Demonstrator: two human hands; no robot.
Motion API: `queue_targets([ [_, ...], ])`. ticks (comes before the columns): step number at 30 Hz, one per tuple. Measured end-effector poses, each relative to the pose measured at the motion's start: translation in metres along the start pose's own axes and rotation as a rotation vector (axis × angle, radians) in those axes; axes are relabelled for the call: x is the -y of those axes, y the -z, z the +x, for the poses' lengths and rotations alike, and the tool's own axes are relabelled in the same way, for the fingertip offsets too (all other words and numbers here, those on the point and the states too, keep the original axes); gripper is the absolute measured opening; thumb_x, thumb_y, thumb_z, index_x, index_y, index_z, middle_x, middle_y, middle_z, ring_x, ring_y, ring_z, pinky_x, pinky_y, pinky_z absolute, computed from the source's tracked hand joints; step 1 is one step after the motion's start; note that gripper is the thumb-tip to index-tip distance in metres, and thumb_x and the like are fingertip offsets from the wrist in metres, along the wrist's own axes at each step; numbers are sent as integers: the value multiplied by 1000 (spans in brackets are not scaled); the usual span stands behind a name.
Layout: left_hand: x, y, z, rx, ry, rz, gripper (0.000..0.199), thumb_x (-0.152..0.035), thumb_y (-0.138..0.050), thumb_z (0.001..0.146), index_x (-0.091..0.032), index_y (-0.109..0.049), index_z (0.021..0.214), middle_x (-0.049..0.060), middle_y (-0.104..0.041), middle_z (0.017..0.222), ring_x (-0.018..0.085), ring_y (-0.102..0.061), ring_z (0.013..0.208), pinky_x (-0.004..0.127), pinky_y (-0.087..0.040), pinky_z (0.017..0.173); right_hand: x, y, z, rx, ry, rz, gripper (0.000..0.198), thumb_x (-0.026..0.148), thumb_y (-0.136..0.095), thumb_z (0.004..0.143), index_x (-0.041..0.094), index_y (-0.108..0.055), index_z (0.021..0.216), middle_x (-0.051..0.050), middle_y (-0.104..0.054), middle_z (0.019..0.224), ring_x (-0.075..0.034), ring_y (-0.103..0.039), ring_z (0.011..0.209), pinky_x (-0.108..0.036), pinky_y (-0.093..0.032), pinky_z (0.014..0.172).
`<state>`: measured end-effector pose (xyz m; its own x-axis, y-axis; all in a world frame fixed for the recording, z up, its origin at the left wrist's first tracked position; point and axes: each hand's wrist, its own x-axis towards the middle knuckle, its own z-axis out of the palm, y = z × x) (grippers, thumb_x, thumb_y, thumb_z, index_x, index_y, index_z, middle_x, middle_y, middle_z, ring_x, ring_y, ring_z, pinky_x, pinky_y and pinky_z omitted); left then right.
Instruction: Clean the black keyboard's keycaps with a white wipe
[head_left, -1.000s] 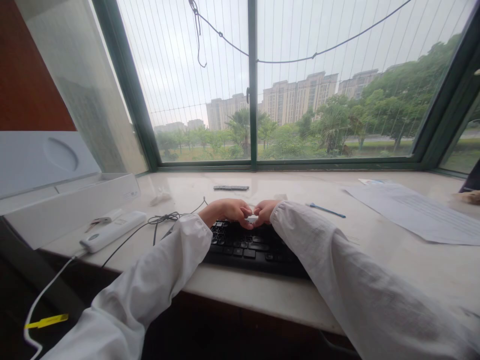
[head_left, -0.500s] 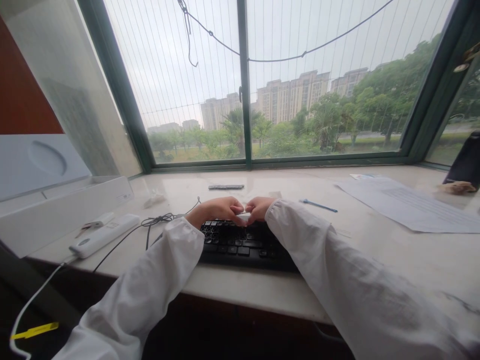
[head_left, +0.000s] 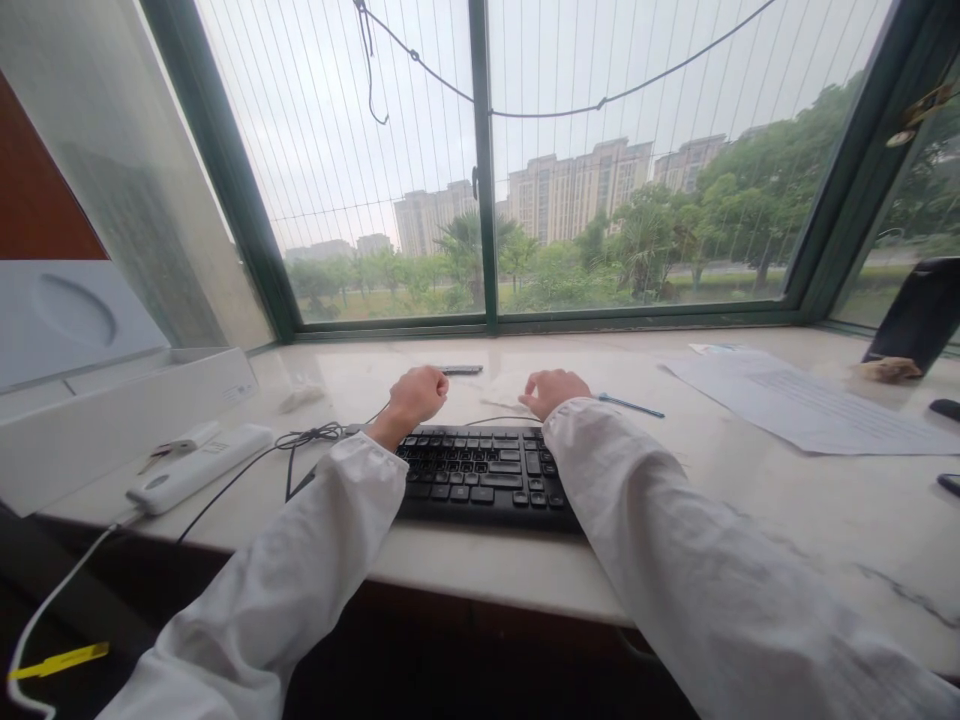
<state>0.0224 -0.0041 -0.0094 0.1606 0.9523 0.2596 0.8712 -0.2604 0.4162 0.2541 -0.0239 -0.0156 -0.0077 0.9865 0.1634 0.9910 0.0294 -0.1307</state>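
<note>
A black keyboard (head_left: 465,494) lies on the pale stone sill, its keys facing up. My left hand (head_left: 418,396) is closed in a fist above the keyboard's back left edge; whatever it may hold is hidden. Just past it lies a thin grey strip (head_left: 465,370), partly covered by that hand. My right hand (head_left: 555,392) is beyond the keyboard's back right part, fingers bent, thumb and forefinger apart with nothing visible between them. A faint whitish scrap (head_left: 504,402) lies on the sill to the left of its fingertips. A blue pen (head_left: 631,405) rests to the right.
At left are a white power strip (head_left: 201,470), keys (head_left: 166,450), a tangled black cable (head_left: 311,434) and a white box (head_left: 112,430). Printed paper (head_left: 810,405) and a dark upright object (head_left: 911,315) stand at right. The window (head_left: 480,322) bounds the back.
My hands, which met over the keyboard around a small whitish thing, have parted. The left moved left and up, the right moved right and forward. More of the keys now show.
</note>
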Motion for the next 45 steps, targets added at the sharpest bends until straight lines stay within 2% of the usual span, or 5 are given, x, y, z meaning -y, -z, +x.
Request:
queue_targets([
  [7, 5, 3, 2, -158, -39, 214, 14, -19, -60, 70, -19, -54, 58, 2, -55, 61, 15, -45, 59, 26, -27, 57, -4, -2, 2, 54, -30, -92, 28, 34, -61, 80, 20, -71, 102, -13, -66, 112, -26, -60, 105, -35, -43, 88],
  [12, 2, 10, 14, 14, -151, 117, 22, -34, -66, 72, -18, -57, 61, 0, -55, 59, 13, -47, 57, 25, -31, 57, -6, -5, 4, 23, 16, -103, 28, 23, -60, 79, 16, -69, 106, -17, -66, 109, -26, -60, 107, -34, -42, 90],
  [16, -11, 12, 51, 99, -180, 123, 38, -52, -64, 74, -19, -68, 92, 4, -66, 73, 16, -56, 66, 25, -39, 62, -4, -7, 7, 24, 33, -78, 35, 25, -64, 77, 17, -66, 111, -17, -65, 112, -26, -59, 109, -35, -39, 94],
  [28, -27, -60, 170, 181, -266, 576, 48, -48, -63, 73, -29, -62, 117, 3, -66, 119, 24, -58, 111, 34, -44, 95, -10, -8, 12, 5, 72, -100, 39, 23, -55, 79, 17, -64, 117, -16, -64, 119, -26, -59, 112, -40, -32, 100],
  [45, -31, -65, 198, 230, -255, 485, 43, -34, -68, 68, -30, -66, 111, -4, -73, 104, 17, -67, 86, 26, -48, 81, -4, -10, 16, -11, 144, -50, 34, 21, -54, 81, 20, -63, 114, -14, -65, 116, -23, -60, 109, -39, -31, 101],
])
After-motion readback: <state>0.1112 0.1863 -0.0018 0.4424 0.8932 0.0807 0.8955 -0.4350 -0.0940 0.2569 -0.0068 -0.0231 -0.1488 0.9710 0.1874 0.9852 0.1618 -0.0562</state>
